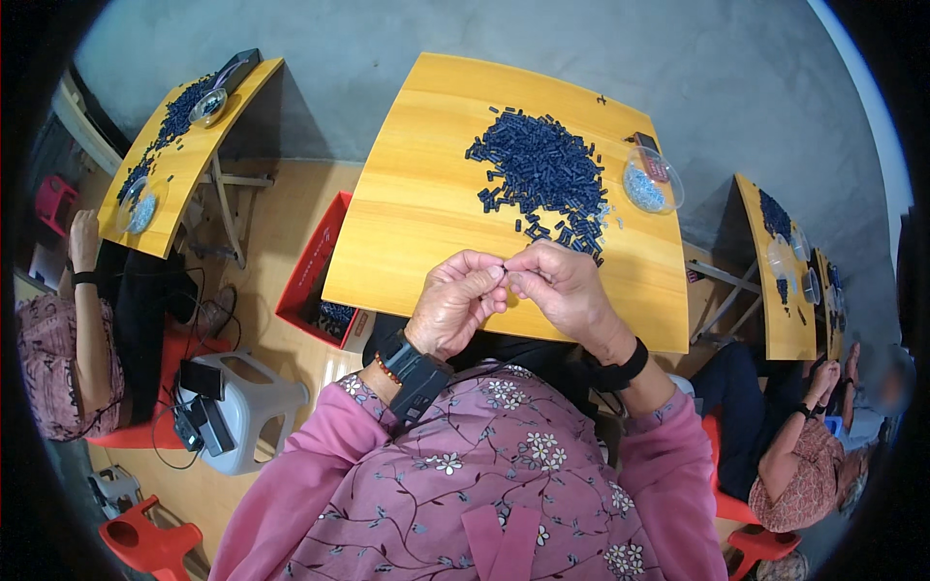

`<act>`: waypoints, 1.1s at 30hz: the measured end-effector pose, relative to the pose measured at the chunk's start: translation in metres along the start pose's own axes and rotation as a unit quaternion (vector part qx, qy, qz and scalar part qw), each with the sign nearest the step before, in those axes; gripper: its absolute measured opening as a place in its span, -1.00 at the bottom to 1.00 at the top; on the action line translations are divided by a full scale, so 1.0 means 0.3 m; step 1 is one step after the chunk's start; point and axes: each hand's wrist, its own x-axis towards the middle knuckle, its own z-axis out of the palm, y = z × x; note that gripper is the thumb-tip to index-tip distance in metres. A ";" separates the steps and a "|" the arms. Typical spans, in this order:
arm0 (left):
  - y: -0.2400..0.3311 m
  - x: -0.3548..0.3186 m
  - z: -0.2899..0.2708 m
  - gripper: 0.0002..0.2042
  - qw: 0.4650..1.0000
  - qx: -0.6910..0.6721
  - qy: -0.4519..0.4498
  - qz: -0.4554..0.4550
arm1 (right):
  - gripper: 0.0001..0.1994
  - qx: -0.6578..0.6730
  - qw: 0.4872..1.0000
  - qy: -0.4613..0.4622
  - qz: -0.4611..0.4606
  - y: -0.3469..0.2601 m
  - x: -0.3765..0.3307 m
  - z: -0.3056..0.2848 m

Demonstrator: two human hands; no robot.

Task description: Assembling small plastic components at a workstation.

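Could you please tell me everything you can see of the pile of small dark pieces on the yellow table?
The pile of small dark pieces is a loose heap of short, dark blue-black stubs, plastic by the look, lying at all angles. It sits on the far right part of the yellow table, thickest in the middle, with strays trailing toward the near edge. A clear bowl stands just right of it. Neither hand touches it.

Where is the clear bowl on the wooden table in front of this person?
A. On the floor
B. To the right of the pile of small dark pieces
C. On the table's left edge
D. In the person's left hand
B: the clear bowl sits just right of the pile of small dark pieces, near the table's right edge.
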 end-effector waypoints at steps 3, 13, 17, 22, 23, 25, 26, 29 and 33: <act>-0.001 0.000 -0.011 -0.95 1.000 0.029 -0.003 -0.008 | -0.90 -0.049 0.998 -0.009 -0.024 -0.008 0.001 -0.004; 0.004 0.033 -0.031 -0.88 0.987 0.118 0.058 0.095 | -0.93 -0.153 0.987 0.051 0.003 0.143 0.176 -0.061; 0.007 0.037 -0.046 -0.89 0.984 0.112 0.057 0.128 | -0.90 -0.214 0.976 0.026 -0.009 0.160 0.250 -0.053; 0.013 0.038 -0.046 -0.92 0.985 0.087 0.056 0.138 | -0.90 -0.272 0.960 0.000 -0.071 0.191 0.305 -0.014; 0.014 0.038 -0.046 -0.92 0.986 0.080 0.056 0.133 | -0.90 -0.272 0.960 -0.001 -0.071 0.203 0.309 -0.011; 0.018 0.040 -0.047 -0.91 0.987 0.072 0.056 0.129 | -0.92 -0.301 0.951 -0.012 -0.073 0.208 0.316 -0.007; 0.020 0.040 -0.049 -0.91 0.988 0.063 0.052 0.127 | -0.92 -0.301 0.951 -0.014 -0.073 0.199 0.316 -0.007; 0.020 0.043 -0.049 -0.92 0.990 0.054 0.051 0.124 | -0.94 -0.340 0.937 -0.025 -0.072 0.182 0.297 -0.012; 0.022 0.040 -0.044 -0.92 0.989 0.041 0.060 0.130 | -0.93 -0.336 0.936 -0.030 -0.102 0.204 0.269 -0.022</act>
